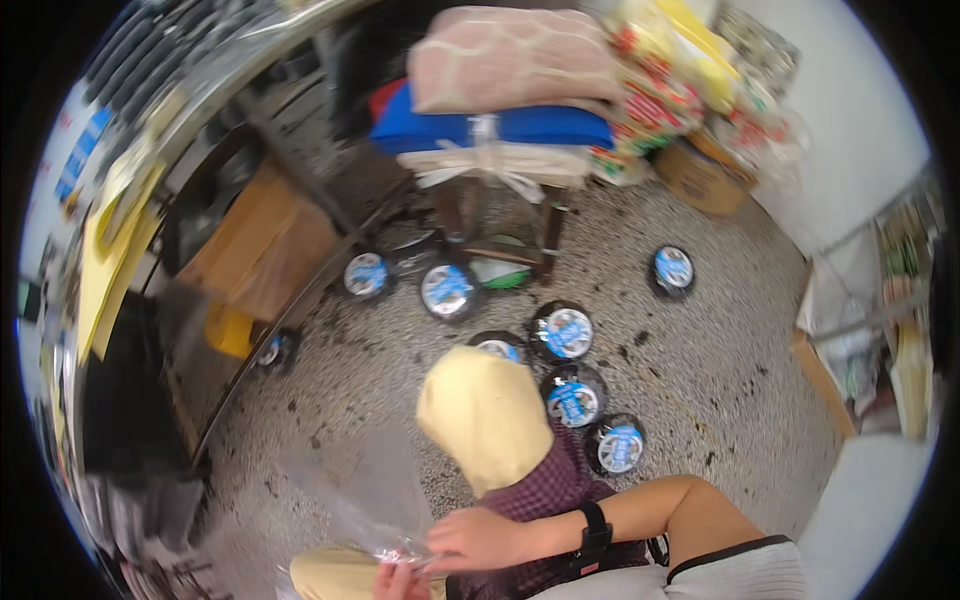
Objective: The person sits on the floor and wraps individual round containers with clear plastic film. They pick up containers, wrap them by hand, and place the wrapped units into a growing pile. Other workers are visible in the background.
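Note:
A clear plastic bag (375, 490) spreads in front of my lap, blurred by motion. My right hand (482, 538), with a black band on its wrist, has its fingers closed at the bag's lower edge. Just below it, at the bottom of the view, the fingers of my left hand (400, 582) pinch the same edge. A shiny, reddish spot shows between the hands, too blurred to name. Beyond my raised, beige-covered knee (480, 415), several small black wheels with silver hubs and blue labels, such as one wheel (575, 397), lie on the floor, apparently wrapped in clear plastic.
A wooden stool (552, 235) carries folded blue cloth (560, 128) and a pink blanket (515, 60). Cardboard boxes stand at left (265, 240) and back right (705, 175). A rack (870, 320) lines the right wall. Another wheel (673, 270) lies apart on the speckled floor.

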`<state>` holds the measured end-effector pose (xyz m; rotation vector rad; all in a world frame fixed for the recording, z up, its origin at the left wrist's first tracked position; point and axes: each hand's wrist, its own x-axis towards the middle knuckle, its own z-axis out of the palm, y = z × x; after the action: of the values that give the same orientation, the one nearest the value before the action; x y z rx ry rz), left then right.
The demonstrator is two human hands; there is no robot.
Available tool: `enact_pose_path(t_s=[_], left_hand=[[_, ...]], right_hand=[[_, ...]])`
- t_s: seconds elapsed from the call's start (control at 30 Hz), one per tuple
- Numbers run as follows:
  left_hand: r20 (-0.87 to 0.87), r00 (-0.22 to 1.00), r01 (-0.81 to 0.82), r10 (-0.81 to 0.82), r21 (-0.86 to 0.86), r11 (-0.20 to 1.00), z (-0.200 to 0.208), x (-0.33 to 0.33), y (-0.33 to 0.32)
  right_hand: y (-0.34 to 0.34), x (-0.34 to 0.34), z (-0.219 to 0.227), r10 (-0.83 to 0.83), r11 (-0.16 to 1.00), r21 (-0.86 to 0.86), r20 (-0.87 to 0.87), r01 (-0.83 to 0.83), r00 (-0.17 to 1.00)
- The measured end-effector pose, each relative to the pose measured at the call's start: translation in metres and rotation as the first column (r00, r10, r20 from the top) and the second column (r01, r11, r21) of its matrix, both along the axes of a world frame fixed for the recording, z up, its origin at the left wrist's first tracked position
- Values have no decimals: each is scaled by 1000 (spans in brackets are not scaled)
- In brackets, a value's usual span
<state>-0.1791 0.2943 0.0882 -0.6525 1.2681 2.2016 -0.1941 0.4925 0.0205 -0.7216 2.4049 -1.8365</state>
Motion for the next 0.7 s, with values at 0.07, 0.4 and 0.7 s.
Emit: enact_pose_path(t_s=[0.07, 0.4, 0.7], left_hand=[[25, 991, -126, 129, -106, 986, 7, -14, -3], [-10, 859, 418, -512, -563, 712, 17, -61, 65], [-78, 759, 393, -647, -737, 550, 2, -129, 21]], right_hand=[[6, 8, -7, -66, 997, -31, 10, 66, 998], [25, -15, 20, 148, 761, -589, 565, 271, 812], [9, -27, 4, 357, 206, -781, 620, 589, 698]])
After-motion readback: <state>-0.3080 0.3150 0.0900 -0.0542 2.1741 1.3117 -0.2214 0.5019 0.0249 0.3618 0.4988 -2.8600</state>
